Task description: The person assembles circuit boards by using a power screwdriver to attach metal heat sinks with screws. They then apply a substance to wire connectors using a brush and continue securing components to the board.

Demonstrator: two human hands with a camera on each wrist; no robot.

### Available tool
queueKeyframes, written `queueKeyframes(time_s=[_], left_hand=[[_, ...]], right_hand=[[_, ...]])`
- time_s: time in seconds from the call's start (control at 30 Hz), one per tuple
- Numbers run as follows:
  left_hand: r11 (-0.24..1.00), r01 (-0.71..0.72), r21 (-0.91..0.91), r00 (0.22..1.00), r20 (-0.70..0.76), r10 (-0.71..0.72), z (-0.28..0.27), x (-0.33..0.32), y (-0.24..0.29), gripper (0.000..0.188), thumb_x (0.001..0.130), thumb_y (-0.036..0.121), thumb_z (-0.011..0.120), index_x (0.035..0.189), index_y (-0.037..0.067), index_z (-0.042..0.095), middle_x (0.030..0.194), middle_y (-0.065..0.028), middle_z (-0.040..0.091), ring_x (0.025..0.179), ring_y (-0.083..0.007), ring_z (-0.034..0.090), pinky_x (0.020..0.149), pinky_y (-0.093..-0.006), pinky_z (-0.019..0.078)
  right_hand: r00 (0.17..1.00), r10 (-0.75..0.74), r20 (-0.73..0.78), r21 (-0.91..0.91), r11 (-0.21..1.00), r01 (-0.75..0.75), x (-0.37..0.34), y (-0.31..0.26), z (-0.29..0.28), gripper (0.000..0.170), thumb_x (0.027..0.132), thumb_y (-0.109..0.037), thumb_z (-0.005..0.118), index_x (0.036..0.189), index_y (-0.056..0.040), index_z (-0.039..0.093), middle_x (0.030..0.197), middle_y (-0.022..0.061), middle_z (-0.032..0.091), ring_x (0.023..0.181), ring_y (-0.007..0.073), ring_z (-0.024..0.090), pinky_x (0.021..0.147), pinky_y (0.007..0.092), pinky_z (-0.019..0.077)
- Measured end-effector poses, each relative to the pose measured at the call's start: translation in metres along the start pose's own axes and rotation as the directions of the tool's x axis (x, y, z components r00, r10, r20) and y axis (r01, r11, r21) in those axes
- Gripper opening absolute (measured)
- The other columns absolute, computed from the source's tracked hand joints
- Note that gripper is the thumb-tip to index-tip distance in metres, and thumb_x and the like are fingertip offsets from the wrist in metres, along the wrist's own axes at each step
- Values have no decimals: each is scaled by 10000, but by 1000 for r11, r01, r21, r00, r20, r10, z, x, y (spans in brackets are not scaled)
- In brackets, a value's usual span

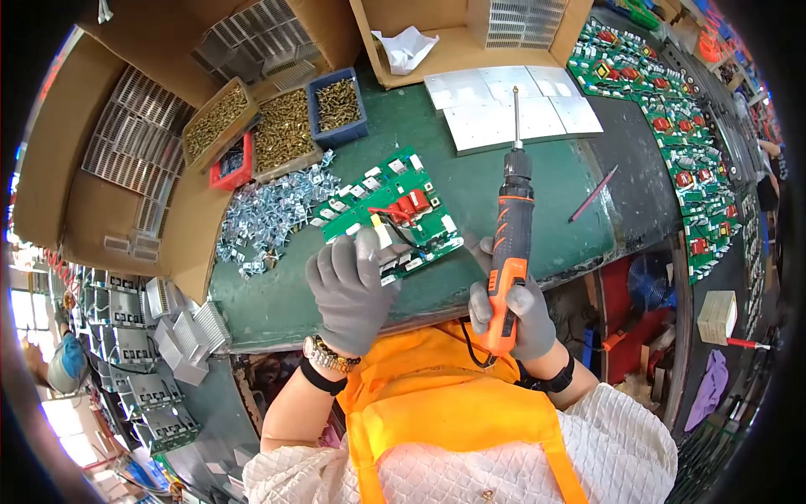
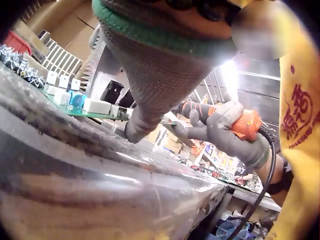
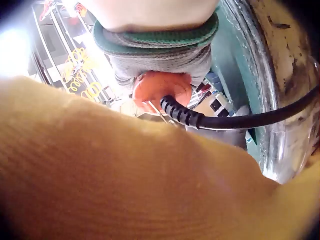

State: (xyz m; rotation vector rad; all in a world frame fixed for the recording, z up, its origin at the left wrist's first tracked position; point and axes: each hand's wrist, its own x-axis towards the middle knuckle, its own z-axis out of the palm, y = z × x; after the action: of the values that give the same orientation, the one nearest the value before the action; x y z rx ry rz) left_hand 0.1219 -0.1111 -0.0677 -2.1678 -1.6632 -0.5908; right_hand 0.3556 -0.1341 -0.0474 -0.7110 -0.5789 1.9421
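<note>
A green circuit board (image 1: 437, 227) with white blocks, red parts and wires lies on the green bench. My gloved left hand (image 1: 348, 290) grips its near edge, the fingertips beside the black and yellow wires. In the left wrist view, a finger of that hand (image 2: 155, 75) reaches down at the end of the board (image 2: 92, 106). My gloved right hand (image 1: 529, 315) holds an orange and black electric screwdriver (image 1: 512, 227) by its lower body, right of the board. Its bit points away from me, toward the metal plates. From its orange base (image 3: 150, 90) runs a black cord (image 3: 240, 121).
Silver clips (image 1: 273, 214) are heaped left of the board, below bins of brass screws (image 1: 290, 126). Flat metal plates (image 1: 478, 122) lie behind, near cardboard boxes (image 1: 462, 17). A pencil (image 1: 593, 193) lies to the right. More circuit boards (image 1: 672, 126) line the far right.
</note>
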Motion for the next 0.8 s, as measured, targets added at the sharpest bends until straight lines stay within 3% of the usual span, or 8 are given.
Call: queueKeyframes(time_s=[0.23, 0.3, 0.47, 0.53, 0.6, 0.63, 0.7, 0.8], left_hand=[[998, -47, 30, 938, 344, 34, -39, 49, 8, 1023, 497, 329, 856, 1348, 46, 365, 1092, -130, 509, 923, -285, 539, 826, -415, 429], [998, -14, 65, 825, 565, -25, -55, 66, 12, 1005, 530, 338, 846, 1351, 25, 359, 1111, -142, 513, 982, -296, 547, 868, -419, 440], [987, 63, -150, 777, 628, 46, -65, 126, -43, 925, 590, 329, 805, 1342, 9, 371, 1081, -177, 549, 1004, -298, 582, 896, -407, 473], [955, 111, -275, 772, 629, 92, -63, 151, -64, 894, 608, 323, 789, 1334, 2, 378, 1052, -180, 564, 999, -283, 596, 895, -392, 484], [855, 423, -300, 481, 874, 69, -66, 177, -74, 851, 617, 291, 769, 1325, 4, 393, 1014, -154, 586, 957, -224, 605, 853, -352, 491], [855, 424, -299, 477, 876, 70, -59, 181, -83, 851, 617, 291, 769, 1325, 4, 393, 1014, -154, 586, 957, -224, 605, 853, -352, 491], [757, 437, -486, 528, 820, 221, -43, 183, -102, 740, 702, 197, 767, 1274, -47, 367, 942, -132, 617, 661, -141, 623, 517, -257, 489], [740, 429, -519, 548, 800, 244, -36, 184, -110, 695, 721, 181, 753, 1259, -38, 373, 917, -110, 607, 669, -122, 612, 534, -256, 492]], right_hand=[[999, 35, -36, 17, 999, -34, -1, -13, -15, 731, 792, -323, 656, 1398, -82, 324, 797, 101, 558, 651, 177, 561, 633, 313, 494], [998, 65, -15, -10, 998, -65, -6, -23, -19, 713, 796, -301, 654, 1392, -80, 330, 820, 102, 571, 648, 179, 570, 625, 317, 498], [992, 82, -92, -387, 915, -111, -42, -45, -21, 777, 719, -53, 732, 1387, -50, 335, 1022, 110, 615, 695, 147, 607, 616, 321, 518], [976, 179, -123, -514, 830, -217, -56, -46, -26, 883, 667, -48, 801, 1408, -24, 322, 1114, 120, 594, 826, 138, 617, 730, 312, 520], [976, 208, -62, -675, 712, -195, -64, -42, -19, 922, 667, -129, 842, 1416, 0, 319, 1167, 118, 570, 968, 139, 583, 855, 302, 485], [961, 255, -109, -718, 648, -253, -61, -41, -13, 935, 659, -191, 865, 1407, 7, 341, 1143, 102, 571, 1059, 136, 534, 930, 288, 439], [958, 270, -98, -725, 640, -254, -49, -33, -12, 921, 665, -203, 860, 1401, 10, 349, 1142, 103, 572, 1044, 140, 536, 920, 293, 446], [942, 317, -108, -734, 614, -291, -25, -26, -9, 888, 674, -232, 849, 1383, 15, 375, 1129, 100, 574, 1013, 148, 541, 902, 303, 458]])
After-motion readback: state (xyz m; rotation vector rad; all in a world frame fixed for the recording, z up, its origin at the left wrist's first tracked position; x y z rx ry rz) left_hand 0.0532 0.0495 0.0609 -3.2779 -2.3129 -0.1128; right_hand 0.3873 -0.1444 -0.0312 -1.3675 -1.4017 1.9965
